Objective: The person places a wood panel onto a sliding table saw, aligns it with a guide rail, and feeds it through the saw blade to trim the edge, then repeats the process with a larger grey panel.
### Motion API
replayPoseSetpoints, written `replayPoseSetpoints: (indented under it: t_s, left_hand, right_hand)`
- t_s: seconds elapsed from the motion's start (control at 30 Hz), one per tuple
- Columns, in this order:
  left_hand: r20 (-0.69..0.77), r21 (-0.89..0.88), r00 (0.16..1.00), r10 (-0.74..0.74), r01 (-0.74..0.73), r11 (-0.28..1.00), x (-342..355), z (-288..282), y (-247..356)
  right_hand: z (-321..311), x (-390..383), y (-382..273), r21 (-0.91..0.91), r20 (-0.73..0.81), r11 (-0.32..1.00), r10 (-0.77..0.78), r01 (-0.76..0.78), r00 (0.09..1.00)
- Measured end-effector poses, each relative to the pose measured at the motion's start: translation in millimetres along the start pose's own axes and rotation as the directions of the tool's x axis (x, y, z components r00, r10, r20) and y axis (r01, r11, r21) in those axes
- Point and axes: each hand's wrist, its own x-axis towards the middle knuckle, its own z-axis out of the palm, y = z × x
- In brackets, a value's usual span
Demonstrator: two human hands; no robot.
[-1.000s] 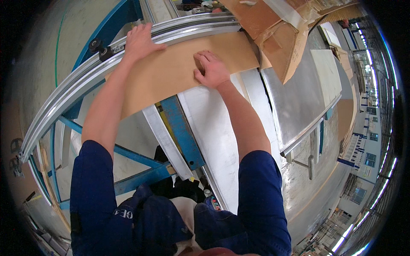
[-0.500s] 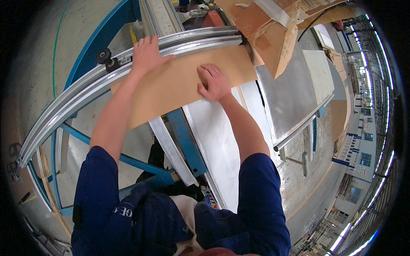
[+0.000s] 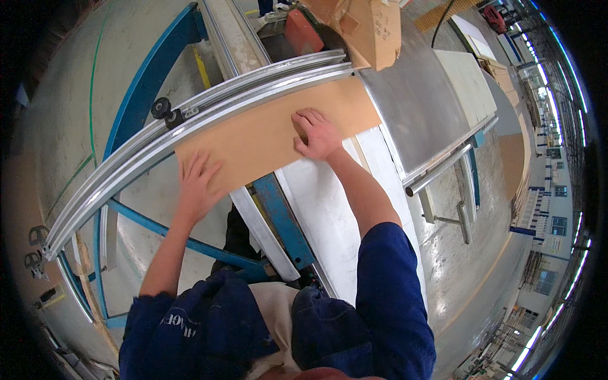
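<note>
A flat brown board (image 3: 259,139) lies across the metal sliding table (image 3: 323,202), its far long edge along the aluminium fence rail (image 3: 266,82). My left hand (image 3: 201,182) is at the board's left end, fingers spread over its surface near the left edge. On the middle of the board rests my right hand (image 3: 320,134), fingers a little bent and the thumb apart. Neither hand is wrapped round anything. A black knob (image 3: 161,107) on a stop block sits on the rail, left of the board.
Beyond the rail's right end stands a folded cardboard piece (image 3: 373,31) beside a red part (image 3: 304,31). A grey metal tabletop (image 3: 411,107) extends to the right, with a tubular rail (image 3: 443,168) along its near edge. Blue frame bars (image 3: 183,234) run below on the left.
My left hand has come off the fence rail and moved nearer to me, onto the board's left end. The right hand stays on the board. The view has shifted slightly.
</note>
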Motion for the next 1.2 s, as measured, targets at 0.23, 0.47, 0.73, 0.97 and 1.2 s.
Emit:
replayPoseSetpoints:
  t_s: [0.23, 0.47, 0.73, 0.97, 1.2]
  left_hand:
    - [-0.061, -0.016, 0.997, 0.053, -0.054, 0.998, -40.3, 11.8, 4.8]
    - [-0.117, -0.157, 0.988, 0.099, -0.117, 0.981, 40.5, 66.0, 94.3]
    - [-0.164, -0.187, 0.982, 0.092, -0.123, 0.975, 108.3, 106.1, 165.0]
    - [-0.238, -0.019, 0.956, 0.173, -0.182, 0.983, 157.3, 75.7, 136.2]
    - [-0.058, 0.282, 0.992, -0.111, 0.123, 0.952, 263.4, 21.6, 104.6]
  right_hand:
    - [0.5, -13.9, -4.1, -0.037, -0.075, 0.999, -0.010, 0.007, 0.997]
    - [4.4, -25.8, -41.7, 0.012, -0.077, 0.996, 0.091, -0.090, 0.993]
    - [-14.3, -31.4, 23.9, -0.066, -0.055, 0.994, 0.082, -0.086, 0.995]
    - [-22.0, -28.9, 39.8, -0.139, 0.004, 0.990, 0.026, -0.025, 1.000]
    - [-11.9, -23.3, 50.1, -0.010, -0.113, 0.999, -0.033, 0.032, 0.993]
